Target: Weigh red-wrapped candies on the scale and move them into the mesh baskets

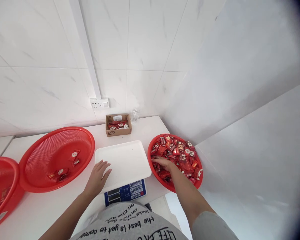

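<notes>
My left hand (pixel 98 175) rests over the left edge of a white tray (pixel 126 163), fingers apart and holding nothing. The tray lies on a blue scale (pixel 126 192), whose keypad and displays show below it. To the right, my right hand (pixel 163 163) reaches into a red basket (pixel 150 156) full of small red wrapped packets (pixel 183 158). Its visible fingers are stretched out among the packets at the basket's left side. The fingertips are partly hidden there, and no packet is seen gripped.
A large red mesh basket (pixel 42 153) holding a few packets stands left, overlapping another red basket (pixel 5 200). Behind the tray are a small cardboard box (pixel 118 132) of red packets and a clear glass or cup (pixel 135 115). Walls border the table behind and right.
</notes>
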Demonstrator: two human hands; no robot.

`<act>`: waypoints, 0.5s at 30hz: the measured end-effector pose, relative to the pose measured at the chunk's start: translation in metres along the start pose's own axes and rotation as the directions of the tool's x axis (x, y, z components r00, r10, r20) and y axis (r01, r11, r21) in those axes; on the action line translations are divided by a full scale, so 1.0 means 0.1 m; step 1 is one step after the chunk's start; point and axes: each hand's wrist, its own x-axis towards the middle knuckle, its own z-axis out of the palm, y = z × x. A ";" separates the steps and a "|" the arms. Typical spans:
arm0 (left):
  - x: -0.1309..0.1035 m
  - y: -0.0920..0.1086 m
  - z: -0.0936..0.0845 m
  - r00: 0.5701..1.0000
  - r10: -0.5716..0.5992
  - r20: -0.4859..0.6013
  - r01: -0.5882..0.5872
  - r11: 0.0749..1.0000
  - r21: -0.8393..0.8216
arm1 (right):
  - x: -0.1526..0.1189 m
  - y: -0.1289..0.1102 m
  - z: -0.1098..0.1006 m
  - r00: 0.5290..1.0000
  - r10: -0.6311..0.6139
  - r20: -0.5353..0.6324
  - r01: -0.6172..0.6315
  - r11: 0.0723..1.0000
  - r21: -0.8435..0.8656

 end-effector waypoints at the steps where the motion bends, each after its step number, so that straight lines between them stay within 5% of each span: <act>1: 0.00 0.01 0.00 1.000 0.001 0.000 -0.001 1.000 -0.002 | -0.01 0.01 -0.01 1.000 -0.004 0.005 0.004 1.000 -0.005; 8: 0.01 0.01 -0.02 1.000 0.003 0.003 -0.003 1.000 -0.004 | -0.12 0.02 -0.08 0.999 0.003 0.049 0.003 0.994 -0.107; 15: -0.01 -0.01 -0.01 1.000 0.020 0.002 -0.020 1.000 -0.006 | -0.27 -0.02 -0.15 0.989 -0.134 -0.067 0.124 0.984 -0.129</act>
